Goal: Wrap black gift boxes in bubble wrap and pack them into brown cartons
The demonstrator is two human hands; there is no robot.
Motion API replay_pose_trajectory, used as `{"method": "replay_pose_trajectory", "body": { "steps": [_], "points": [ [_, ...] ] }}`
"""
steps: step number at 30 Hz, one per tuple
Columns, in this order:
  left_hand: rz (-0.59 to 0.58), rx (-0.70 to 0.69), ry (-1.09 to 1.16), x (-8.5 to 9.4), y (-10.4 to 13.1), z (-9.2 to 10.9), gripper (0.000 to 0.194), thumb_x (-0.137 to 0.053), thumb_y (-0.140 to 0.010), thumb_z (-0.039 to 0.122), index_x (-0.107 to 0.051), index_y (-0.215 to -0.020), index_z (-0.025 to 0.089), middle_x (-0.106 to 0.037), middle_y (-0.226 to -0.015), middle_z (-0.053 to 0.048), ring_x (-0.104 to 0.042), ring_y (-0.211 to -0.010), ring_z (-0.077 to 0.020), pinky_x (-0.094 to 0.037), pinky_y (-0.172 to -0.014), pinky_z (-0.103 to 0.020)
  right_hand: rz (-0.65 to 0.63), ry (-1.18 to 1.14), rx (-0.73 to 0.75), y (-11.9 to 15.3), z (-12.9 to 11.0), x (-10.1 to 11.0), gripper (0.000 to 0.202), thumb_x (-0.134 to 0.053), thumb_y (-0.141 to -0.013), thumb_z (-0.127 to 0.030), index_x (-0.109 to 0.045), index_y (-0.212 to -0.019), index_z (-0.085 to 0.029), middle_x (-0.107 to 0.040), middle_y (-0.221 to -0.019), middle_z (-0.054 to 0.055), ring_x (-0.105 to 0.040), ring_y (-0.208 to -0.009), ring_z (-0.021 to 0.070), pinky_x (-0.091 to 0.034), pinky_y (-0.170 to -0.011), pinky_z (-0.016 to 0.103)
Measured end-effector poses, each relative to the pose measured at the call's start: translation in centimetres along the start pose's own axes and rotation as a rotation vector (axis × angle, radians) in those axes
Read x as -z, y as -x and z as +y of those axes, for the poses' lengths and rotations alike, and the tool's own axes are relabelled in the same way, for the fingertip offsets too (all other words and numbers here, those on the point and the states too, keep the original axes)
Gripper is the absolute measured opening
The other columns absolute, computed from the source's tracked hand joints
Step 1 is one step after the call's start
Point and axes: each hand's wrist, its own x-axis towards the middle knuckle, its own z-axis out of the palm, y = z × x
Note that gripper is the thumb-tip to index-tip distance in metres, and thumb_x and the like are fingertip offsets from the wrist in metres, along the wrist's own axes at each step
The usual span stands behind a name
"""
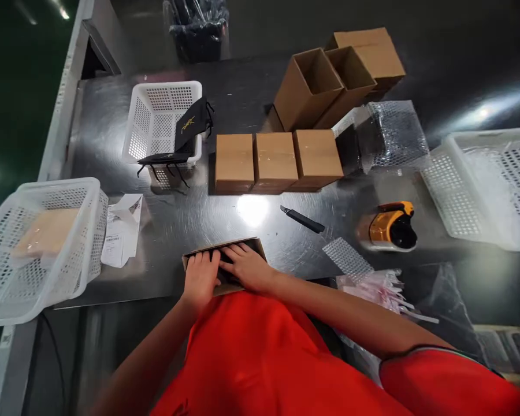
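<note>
An open cardboard box (259,247) stands at the near edge of the metal table, against my body. My left hand (201,275) lies over its left half, fingers stretched forward, the tips near the far rim. Over the right half, my right hand (248,266) is spread flat with its fingers reaching into the opening. Both hands press on something dark inside the box, mostly hidden beneath them. A black box cutter (302,219) lies on the table ahead and to the right.
Three cardboard boxes (276,159) stand in a row ahead, with open tall boxes (305,86) behind them. Bubble wrap (394,136) and a tape dispenser (392,226) are to the right. At the left are a basket with black pouches (190,124) and another white basket (93,231).
</note>
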Motion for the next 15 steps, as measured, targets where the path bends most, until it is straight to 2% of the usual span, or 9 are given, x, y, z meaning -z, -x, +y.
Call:
{"method": "replay_pose_trajectory", "body": {
  "steps": [2,4,7,10,13,15],
  "points": [
    [0.034,0.007,-0.010,-0.4,0.4,0.2,0.057,-0.076,-0.073,0.023,-0.051,-0.123,0.015,-0.063,-0.112,-0.013,-0.058,-0.107,-0.0292,-0.047,-0.088,-0.041,0.033,0.056,-0.029,0.6,-0.6,0.4,0.034,-0.047,-0.095,-0.020,-0.063,-0.124,-0.014,-0.052,-0.136,0.020,-0.047,-0.127,0.0284,-0.040,-0.102,0.046],
    [0.064,-0.003,-0.025,-0.7,0.9,0.4,0.056,-0.072,-0.076,0.022,-0.050,-0.127,0.014,-0.062,-0.113,-0.015,-0.057,-0.108,-0.0298,-0.047,-0.088,-0.041,-0.044,0.071,-0.116,0.9,-0.8,1.0,0.030,-0.043,-0.095,-0.015,-0.065,-0.114,-0.012,-0.057,-0.127,0.021,-0.058,-0.112,0.0269,-0.049,-0.087,0.040],
    [0.128,-0.067,-0.082,-0.9,1.2,0.8,0.042,-0.061,-0.083,0.016,-0.055,-0.124,0.013,-0.058,-0.123,-0.020,-0.053,-0.117,-0.0326,-0.045,-0.092,-0.044,-0.266,0.038,-0.246,0.4,-0.7,1.9,0.033,-0.042,-0.094,-0.012,-0.057,-0.123,-0.017,-0.062,-0.113,0.018,-0.068,-0.082,0.0207,-0.052,-0.065,0.030],
    [0.115,-0.261,-0.120,-0.5,0.4,0.7,0.028,-0.048,-0.087,0.011,-0.063,-0.110,0.014,-0.057,-0.125,-0.018,-0.053,-0.115,-0.0295,-0.046,-0.093,-0.043,-0.396,0.034,-0.249,-0.7,-0.4,2.3,0.038,-0.040,-0.095,-0.013,-0.051,-0.131,-0.019,-0.062,-0.115,0.018,-0.070,-0.079,0.0204,-0.052,-0.061,0.028],
    [0.003,-0.412,-0.074,-0.3,-0.9,0.0,0.029,-0.054,-0.085,0.015,-0.061,-0.114,0.020,-0.059,-0.120,-0.010,-0.056,-0.106,-0.0233,-0.050,-0.086,-0.035,-0.354,0.044,-0.209,-0.9,0.2,2.3,0.034,-0.041,-0.094,-0.011,-0.056,-0.125,-0.012,-0.062,-0.113,0.020,-0.069,-0.085,0.0230,-0.053,-0.066,0.032],
    [-0.005,-0.427,-0.045,-0.4,-1.4,-0.4,0.047,-0.060,-0.082,0.016,-0.053,-0.127,0.026,-0.053,-0.134,-0.008,-0.054,-0.108,-0.0223,-0.050,-0.087,-0.034,-0.234,0.015,-0.113,0.3,1.1,2.0,0.029,-0.042,-0.094,-0.011,-0.062,-0.114,-0.010,-0.064,-0.109,0.018,-0.066,-0.094,0.0241,-0.053,-0.076,0.036]
  ]
}}
